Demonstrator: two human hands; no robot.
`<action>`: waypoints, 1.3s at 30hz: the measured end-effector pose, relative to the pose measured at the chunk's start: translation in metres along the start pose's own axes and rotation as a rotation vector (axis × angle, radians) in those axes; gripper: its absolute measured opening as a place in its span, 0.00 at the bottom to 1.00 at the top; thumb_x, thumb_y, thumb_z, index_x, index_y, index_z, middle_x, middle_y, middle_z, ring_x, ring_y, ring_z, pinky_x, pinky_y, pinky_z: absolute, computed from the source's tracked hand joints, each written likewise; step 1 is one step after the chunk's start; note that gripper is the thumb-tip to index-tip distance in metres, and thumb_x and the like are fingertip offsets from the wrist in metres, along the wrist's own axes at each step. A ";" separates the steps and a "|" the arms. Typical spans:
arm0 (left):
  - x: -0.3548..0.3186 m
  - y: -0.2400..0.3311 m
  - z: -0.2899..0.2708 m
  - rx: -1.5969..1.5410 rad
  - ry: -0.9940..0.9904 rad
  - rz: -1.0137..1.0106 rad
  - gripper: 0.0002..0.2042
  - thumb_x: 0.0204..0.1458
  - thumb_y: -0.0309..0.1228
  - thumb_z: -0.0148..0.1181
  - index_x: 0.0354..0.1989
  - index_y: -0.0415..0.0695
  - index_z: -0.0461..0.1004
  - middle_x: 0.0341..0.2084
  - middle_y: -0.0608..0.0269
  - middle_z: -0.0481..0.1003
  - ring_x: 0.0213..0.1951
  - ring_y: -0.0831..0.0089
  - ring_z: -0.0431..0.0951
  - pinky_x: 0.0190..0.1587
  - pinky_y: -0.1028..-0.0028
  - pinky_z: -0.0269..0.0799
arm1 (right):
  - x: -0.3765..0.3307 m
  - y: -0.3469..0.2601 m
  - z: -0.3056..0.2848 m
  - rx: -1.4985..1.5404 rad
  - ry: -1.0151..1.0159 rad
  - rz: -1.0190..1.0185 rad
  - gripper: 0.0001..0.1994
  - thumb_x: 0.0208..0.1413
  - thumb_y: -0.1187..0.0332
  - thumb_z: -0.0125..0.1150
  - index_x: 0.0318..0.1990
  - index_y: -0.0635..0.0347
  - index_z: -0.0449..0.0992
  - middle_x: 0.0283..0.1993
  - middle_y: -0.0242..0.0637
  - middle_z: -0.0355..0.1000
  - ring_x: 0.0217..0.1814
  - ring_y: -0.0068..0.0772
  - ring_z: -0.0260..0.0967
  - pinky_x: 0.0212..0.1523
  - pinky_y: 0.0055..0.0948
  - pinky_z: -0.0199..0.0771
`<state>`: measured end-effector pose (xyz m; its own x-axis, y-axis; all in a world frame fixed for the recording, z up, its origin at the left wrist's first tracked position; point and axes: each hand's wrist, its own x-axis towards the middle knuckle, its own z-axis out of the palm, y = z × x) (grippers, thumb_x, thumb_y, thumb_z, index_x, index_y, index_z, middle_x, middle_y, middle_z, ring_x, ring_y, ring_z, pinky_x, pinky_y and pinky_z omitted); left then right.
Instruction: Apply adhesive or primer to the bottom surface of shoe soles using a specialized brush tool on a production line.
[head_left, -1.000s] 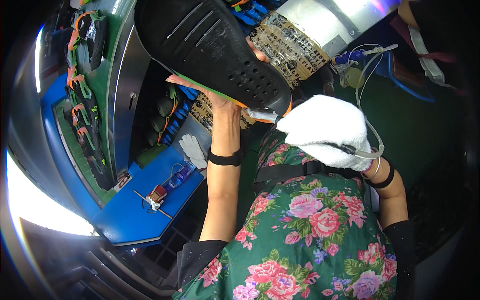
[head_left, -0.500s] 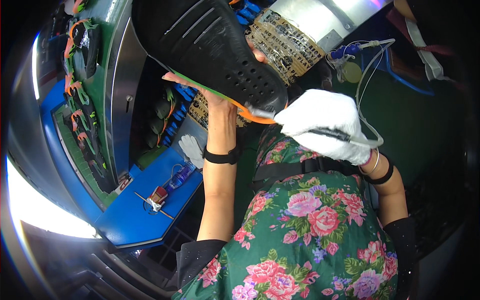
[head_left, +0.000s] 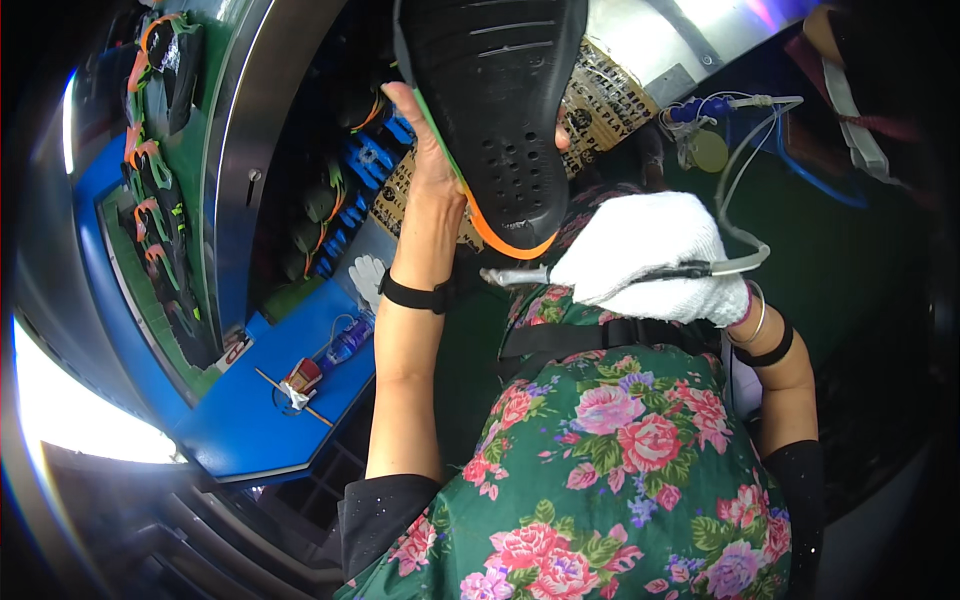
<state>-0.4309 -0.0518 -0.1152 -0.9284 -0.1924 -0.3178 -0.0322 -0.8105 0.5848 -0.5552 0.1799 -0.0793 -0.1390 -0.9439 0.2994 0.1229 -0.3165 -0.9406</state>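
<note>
Left hand (head_left: 432, 150) is clenching the black shoe sole (head_left: 490, 100), long axis running up from its orange-edged end. Gloved right hand (head_left: 650, 255), just below it, is gripping the metal-tipped tool (head_left: 520, 276), tip pointing left under that end.

Blue shelf (head_left: 262, 420), spare white glove (head_left: 368, 278)

Before us the black rubber shoe sole with orange edge (head_left: 500, 110) above our white-gloved right hand (head_left: 645, 260), our bare left hand (head_left: 425, 140) on its left, the blue workbench shelf (head_left: 270, 420) further left.
</note>
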 end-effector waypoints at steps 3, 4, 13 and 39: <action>0.000 0.002 -0.001 0.120 0.009 -0.138 0.65 0.38 0.87 0.39 0.71 0.37 0.63 0.49 0.36 0.79 0.41 0.42 0.86 0.41 0.48 0.88 | 0.006 0.006 -0.003 -0.219 0.051 -0.107 0.07 0.50 0.72 0.72 0.38 0.58 0.88 0.43 0.40 0.85 0.44 0.42 0.84 0.45 0.36 0.83; 0.000 0.003 0.001 0.116 0.013 -0.135 0.65 0.38 0.87 0.39 0.71 0.37 0.63 0.49 0.36 0.79 0.41 0.42 0.86 0.41 0.48 0.88 | 0.008 0.007 -0.003 -0.347 0.059 -0.156 0.09 0.50 0.72 0.72 0.40 0.58 0.87 0.44 0.40 0.85 0.44 0.43 0.84 0.45 0.36 0.83; -0.003 -0.005 -0.022 -0.131 -0.088 -0.296 0.53 0.52 0.77 0.41 0.71 0.38 0.64 0.53 0.39 0.78 0.43 0.44 0.86 0.44 0.46 0.88 | 0.020 0.018 -0.012 -0.088 -0.150 -0.152 0.10 0.51 0.72 0.72 0.42 0.56 0.87 0.43 0.39 0.86 0.44 0.43 0.84 0.47 0.37 0.83; -0.072 -0.075 -0.019 -0.871 0.253 0.029 0.37 0.68 0.58 0.45 0.69 0.34 0.65 0.62 0.39 0.73 0.58 0.43 0.78 0.64 0.47 0.76 | 0.045 -0.022 -0.025 -0.461 0.133 -0.139 0.12 0.51 0.79 0.70 0.45 0.62 0.86 0.45 0.43 0.84 0.46 0.43 0.82 0.48 0.37 0.81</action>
<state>-0.3547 0.0126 -0.1501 -0.8123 -0.2515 -0.5262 0.3763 -0.9153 -0.1436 -0.5887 0.1466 -0.0494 -0.2506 -0.8663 0.4320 -0.3489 -0.3354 -0.8751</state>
